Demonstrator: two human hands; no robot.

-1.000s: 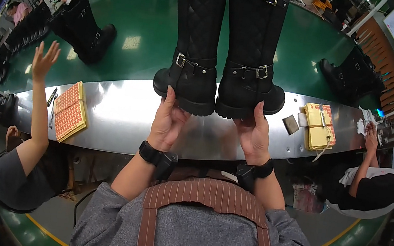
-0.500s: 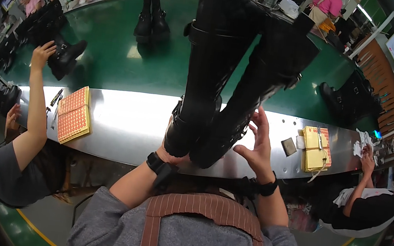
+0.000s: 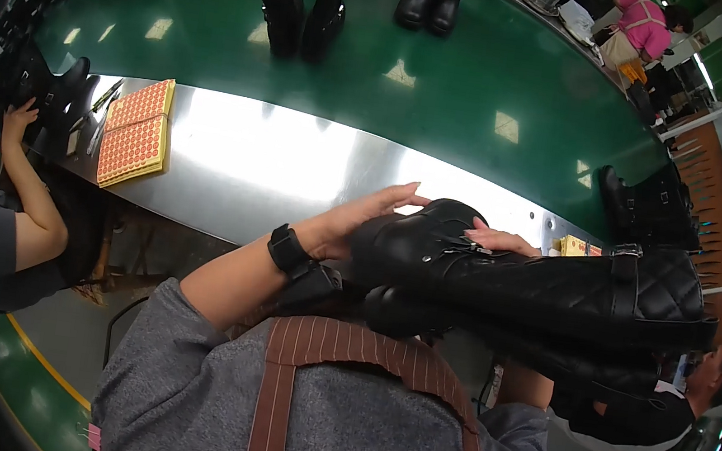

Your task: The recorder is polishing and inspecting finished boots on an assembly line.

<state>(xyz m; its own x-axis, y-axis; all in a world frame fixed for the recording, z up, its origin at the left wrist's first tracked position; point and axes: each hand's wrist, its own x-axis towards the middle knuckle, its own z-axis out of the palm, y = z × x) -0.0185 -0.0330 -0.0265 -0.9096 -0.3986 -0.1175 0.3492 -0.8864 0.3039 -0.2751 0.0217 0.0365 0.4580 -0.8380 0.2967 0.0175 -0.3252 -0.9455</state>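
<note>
A pair of tall black boots with quilted shafts and buckled straps lies sideways in front of my chest, toes left, shafts right. The upper boot (image 3: 518,281) partly covers the lower boot (image 3: 537,344). My left hand (image 3: 361,221) cups the toe of the upper boot, its fingers stretched past the far side and its thumb hidden. From the far side, my right hand (image 3: 505,241) lies over that boot's instep beside a buckle, fingers curled on the leather. The boots hide most of my right wrist and forearm.
On the metal table edge (image 3: 251,156) lies a bundle of red-dotted yellow cards (image 3: 136,132), with pen-like tools beside it. Other black boots (image 3: 302,17) stand on the green surface (image 3: 450,100). Co-workers sit close on my left (image 3: 3,242) and right (image 3: 628,411).
The boots have swung from upright to sideways, shafts now to my right. My right hand has closed over the upper boot's instep. The view has shifted. The left co-worker's raised hand has dropped.
</note>
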